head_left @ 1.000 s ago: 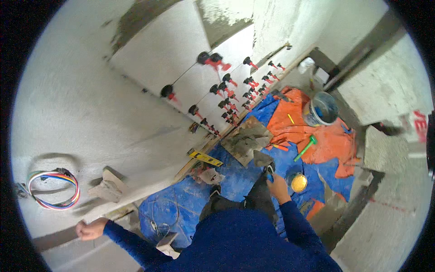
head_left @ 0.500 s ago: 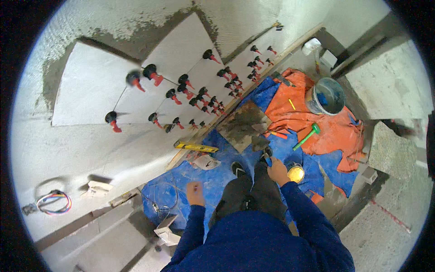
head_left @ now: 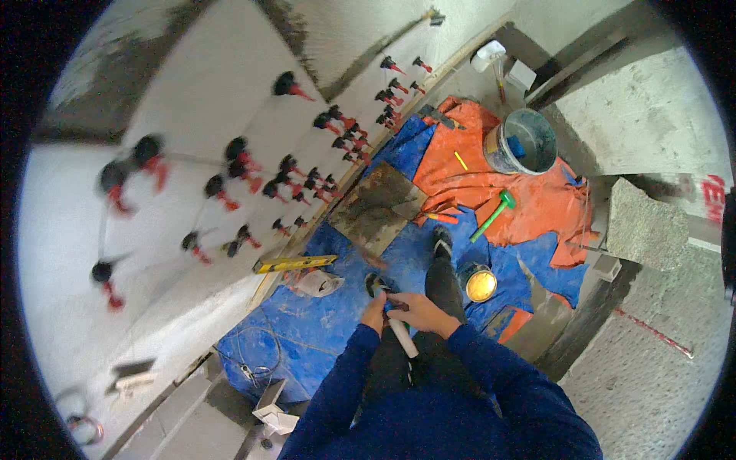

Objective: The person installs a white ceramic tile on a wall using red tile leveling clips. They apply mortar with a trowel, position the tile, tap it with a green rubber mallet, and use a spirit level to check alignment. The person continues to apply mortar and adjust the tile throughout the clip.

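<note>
My left hand [head_left: 375,313] and my right hand [head_left: 418,313] meet in front of my body, both closed around a small tool with a white handle [head_left: 401,337] that points down toward me. Its dark head [head_left: 378,286] sticks out just above my left hand. Below them are my dark trousers and a black shoe [head_left: 441,243] on a blue tarp [head_left: 307,337]. A yellow-lidded can [head_left: 480,283] stands just right of my leg.
White wall tiles [head_left: 215,100] carry several red-and-black levelling clips [head_left: 291,84]. A yellow spirit level [head_left: 295,264] lies at the wall's foot. On an orange tarp [head_left: 537,207] lie a green-handled mallet [head_left: 491,217] and a bucket [head_left: 522,141]. A concrete block [head_left: 644,226] sits right.
My left hand left the wall at the far left and came in to join my right hand on the white-handled tool. The view swung right along the tiled wall.
</note>
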The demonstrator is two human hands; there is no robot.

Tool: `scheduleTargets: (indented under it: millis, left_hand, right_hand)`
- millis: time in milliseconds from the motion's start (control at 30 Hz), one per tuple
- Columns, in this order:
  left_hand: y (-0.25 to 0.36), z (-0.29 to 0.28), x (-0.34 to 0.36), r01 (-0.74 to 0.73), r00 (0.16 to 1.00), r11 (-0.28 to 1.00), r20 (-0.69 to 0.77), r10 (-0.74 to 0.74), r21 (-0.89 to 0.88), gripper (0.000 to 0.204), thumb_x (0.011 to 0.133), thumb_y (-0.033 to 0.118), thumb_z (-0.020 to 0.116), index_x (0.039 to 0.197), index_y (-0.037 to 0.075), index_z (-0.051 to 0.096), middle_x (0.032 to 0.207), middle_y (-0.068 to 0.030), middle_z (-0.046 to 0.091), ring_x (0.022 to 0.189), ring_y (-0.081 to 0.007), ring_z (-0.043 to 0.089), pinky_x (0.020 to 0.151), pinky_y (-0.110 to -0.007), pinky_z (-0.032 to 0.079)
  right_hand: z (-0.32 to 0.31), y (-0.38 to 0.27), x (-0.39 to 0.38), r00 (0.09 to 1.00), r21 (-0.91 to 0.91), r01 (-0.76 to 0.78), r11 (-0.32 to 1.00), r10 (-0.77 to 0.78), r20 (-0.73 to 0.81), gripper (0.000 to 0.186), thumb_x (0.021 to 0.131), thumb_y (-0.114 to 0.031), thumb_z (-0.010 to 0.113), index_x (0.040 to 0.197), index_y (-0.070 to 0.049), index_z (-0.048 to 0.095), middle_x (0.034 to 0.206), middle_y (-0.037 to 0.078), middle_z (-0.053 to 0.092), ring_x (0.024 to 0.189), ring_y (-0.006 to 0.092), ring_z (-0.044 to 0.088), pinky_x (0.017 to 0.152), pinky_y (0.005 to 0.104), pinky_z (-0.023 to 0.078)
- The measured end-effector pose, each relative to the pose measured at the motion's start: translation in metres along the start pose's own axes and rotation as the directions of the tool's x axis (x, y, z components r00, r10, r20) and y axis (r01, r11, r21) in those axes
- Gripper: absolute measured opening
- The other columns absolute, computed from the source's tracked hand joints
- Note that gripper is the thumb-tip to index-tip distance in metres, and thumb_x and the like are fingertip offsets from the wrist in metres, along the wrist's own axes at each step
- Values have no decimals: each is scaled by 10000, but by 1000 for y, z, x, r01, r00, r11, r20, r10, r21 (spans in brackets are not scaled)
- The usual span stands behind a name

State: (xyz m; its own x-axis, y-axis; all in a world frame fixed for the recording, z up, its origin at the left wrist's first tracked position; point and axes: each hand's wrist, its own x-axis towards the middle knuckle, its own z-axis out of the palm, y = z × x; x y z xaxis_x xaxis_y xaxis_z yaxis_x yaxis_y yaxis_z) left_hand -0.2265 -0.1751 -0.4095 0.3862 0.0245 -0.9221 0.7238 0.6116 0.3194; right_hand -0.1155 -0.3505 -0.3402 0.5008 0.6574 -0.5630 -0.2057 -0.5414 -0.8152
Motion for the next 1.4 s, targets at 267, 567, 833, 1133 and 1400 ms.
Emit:
scheduleTargets:
  millis: [267,567,833,1133,1400]
  left_hand:
    - [-18,-55,96,136,971,984,-213,-109,116,438,1005,500,675,1096,80,590,779,-69,600,556,-215,572,489,-365,477]
    - [-28,-31,258,154,982,965,-71,-172,-212,491,1042,598,567,1060,108,604,664,-22,543,483,-186,523,434,-353,402]
    - [-23,-42,339,222,973,960,-20,-229,-173,450,1063,554,558,1060,107,611,674,-9,517,485,-168,490,427,-346,376]
    - [0,-19,361,383,921,827,235,-310,-412,468,1044,608,540,1008,148,617,634,-13,490,453,-165,456,382,-336,357]
    - [-31,-49,331,248,957,916,-224,-182,317,499,990,551,659,1162,86,599,795,-95,640,640,-272,643,559,-413,506]
  right_hand:
    - [-80,252,201,879,-548,-469,693,305,-366,241,889,-263,658,1017,-87,762,1011,153,759,947,396,744,829,518,607]
    - [-137,456,346,911,-738,-390,551,116,-395,364,971,-212,544,1294,-57,607,1256,160,646,1199,345,604,937,486,539]
    - [-143,480,333,964,-889,-90,448,-187,-191,361,943,-244,626,1264,-77,615,1204,142,664,1137,326,634,916,475,543]
    - [-97,387,252,943,-637,148,757,-303,-141,272,956,-159,652,1214,-78,619,1172,186,644,938,388,703,760,479,598]
    - [-104,428,326,901,-476,-55,877,-161,-402,319,993,-209,658,1274,-59,642,1169,188,691,1029,406,696,828,466,585]
